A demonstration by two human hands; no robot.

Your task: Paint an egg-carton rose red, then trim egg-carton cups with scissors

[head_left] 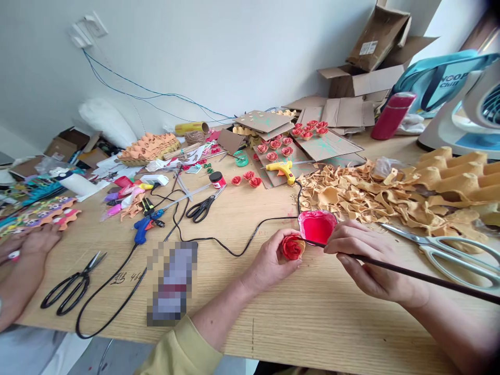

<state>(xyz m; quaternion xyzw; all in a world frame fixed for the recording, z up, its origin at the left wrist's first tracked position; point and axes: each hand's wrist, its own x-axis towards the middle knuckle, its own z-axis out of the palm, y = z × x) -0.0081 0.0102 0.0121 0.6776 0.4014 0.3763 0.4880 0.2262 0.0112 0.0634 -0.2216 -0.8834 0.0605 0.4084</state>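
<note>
My left hand [271, 263] is closed round a small rose [292, 247], red on its petals with some orange-tan showing at the right edge. Between the fingers of my right hand [371, 260] is a long dark paintbrush [406, 274], its handle slanting down to the right. The brush's front end reaches across to the rose; whether its tip touches the petals I cannot tell. Just behind both hands stands a small tub of red paint [318, 227], its rim smeared pink. Finished-looking red roses [255, 182] lie farther back on the table.
Tan egg-carton scraps [344, 190] and large scissors [449, 255] lie on the right. A yellow glue gun [284, 170] rests by cardboard sheets with roses. Left are a blue glue gun [142, 227], cables, black scissors [74, 284], a blurred-out object [174, 284] and another person's hands [39, 242].
</note>
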